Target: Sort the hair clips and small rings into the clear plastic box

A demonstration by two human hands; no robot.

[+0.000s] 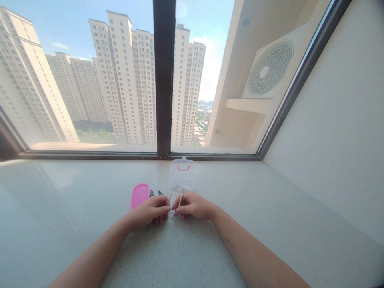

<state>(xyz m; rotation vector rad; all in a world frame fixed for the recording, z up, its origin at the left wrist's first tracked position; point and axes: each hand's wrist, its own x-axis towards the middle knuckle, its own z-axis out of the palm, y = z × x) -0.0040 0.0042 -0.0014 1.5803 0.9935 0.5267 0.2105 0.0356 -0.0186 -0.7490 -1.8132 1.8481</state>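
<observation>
My left hand (153,210) is closed in a pinch on a thin wooden stick (169,197), whose tip points up. Close by on the right, my right hand (193,206) pinches a second thin wooden stick (180,199), held nearly upright. The fingertips of both hands almost meet just above the sill. Between them is something small and clear (172,212), too small to make out. A pink lid or tray (140,196) lies beside my left hand. Small black-and-white pieces (151,193) show behind that hand, partly hidden by it.
Behind my hands stands a clear plastic box (183,176) with a pink handle and small items at its bottom. The pale speckled sill (270,224) runs up to a dark-framed window (164,80). A white wall (336,132) rises on the right.
</observation>
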